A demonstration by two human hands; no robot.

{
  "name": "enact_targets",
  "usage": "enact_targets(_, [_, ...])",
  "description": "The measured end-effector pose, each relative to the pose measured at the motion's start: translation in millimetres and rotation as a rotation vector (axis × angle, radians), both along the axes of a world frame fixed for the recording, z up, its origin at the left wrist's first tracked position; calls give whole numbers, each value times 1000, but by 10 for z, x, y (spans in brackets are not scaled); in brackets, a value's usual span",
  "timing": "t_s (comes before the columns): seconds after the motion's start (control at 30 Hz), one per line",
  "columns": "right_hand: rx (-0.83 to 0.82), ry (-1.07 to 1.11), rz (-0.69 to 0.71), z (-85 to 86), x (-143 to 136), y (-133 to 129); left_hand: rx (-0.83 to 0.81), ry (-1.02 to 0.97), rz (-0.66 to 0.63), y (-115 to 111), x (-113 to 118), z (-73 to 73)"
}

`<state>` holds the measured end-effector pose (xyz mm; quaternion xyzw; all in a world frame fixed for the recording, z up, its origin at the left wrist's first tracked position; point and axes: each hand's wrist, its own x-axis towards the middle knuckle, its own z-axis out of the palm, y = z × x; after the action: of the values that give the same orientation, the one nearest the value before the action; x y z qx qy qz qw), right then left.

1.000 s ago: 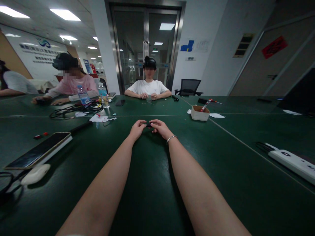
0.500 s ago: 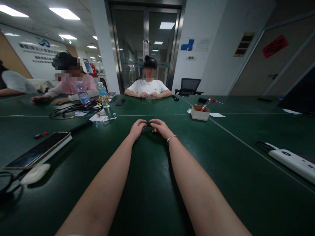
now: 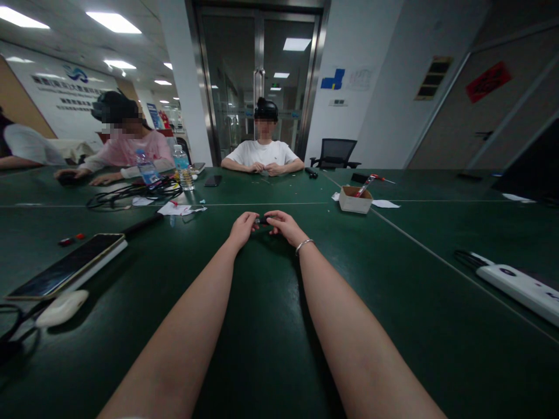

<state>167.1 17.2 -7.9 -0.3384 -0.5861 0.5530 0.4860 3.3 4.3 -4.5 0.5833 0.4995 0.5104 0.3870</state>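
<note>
Both my arms reach forward over the dark green table (image 3: 262, 326). Between my fingertips is a small black object (image 3: 263, 220), too small to identify. My left hand (image 3: 243, 230) pinches around its left end, where a small pale part shows. With fingers bent, my right hand (image 3: 286, 227) grips the right end of the same object; a silver bangle circles that wrist. Nearest to the hands on the left lie white paper scraps (image 3: 174, 209), and on the right stands a small open box (image 3: 356, 201) with a red-and-white item in it.
At left are a phone (image 3: 65, 266) on a white box, a white rounded case (image 3: 62, 308), black cables (image 3: 131, 195) and two bottles. A white power strip (image 3: 524, 288) lies at right. Across the table sits a person in white (image 3: 264, 154); others sit at left.
My hands have stayed almost in place; slightly more of the black object and its pale end shows between the fingertips. The person opposite has raised the head a little.
</note>
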Motion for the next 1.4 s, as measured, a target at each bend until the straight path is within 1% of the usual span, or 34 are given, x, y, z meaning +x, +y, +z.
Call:
enact_targets(0.13, [-9, 1, 2, 0, 0, 7, 19, -4, -3, -27, 5, 20])
enact_targets(0.33, [-4, 8, -7, -1, 2, 0, 4, -33, -27, -35, 9, 32])
enact_targets(0.43, [2, 15, -3, 2, 2, -6, -17, -28, -11, -42, 9, 36])
enact_targets(0.5, [-5, 15, -6, 4, -1, -5, -9, -7, -2, -38, 1, 23])
enact_targets(0.6, [-26, 3, -20, 6, -10, 0, 50, 13, 18, -15, -21, -15])
enact_targets(0.7, [-42, -38, -52, 13, -14, -1, 91, -28, 6, 7, -44, -40])
enact_targets(0.8, [-43, -60, -65, 26, -8, -13, 68, -74, -14, 11, -51, -33])
enact_targets(0.93, [-15, -11, -59, 47, -10, -25, 45, -117, -5, 8, -44, -19])
enact_targets(1.03, [-47, -85, -76, 61, -25, -22, 41, -121, -15, 20, -39, -35])
enact_targets(1.1, [-47, -121, -63, 68, -27, -22, 40, -116, -19, 34, -40, -54])
enact_targets(1.17, [-20, -87, -44, 73, -21, -27, 46, -115, -18, 47, -43, -72])
enact_targets(1.23, [-28, -52, -51, 78, -15, -33, 54, -118, -16, 56, -47, -82])
enact_targets(1.33, [-71, -86, -70, 87, -18, -36, 56, -124, -22, 60, -50, -84])
enact_targets(1.4, [-59, -100, -57, 91, -20, -37, 57, -128, -22, 59, -50, -81])
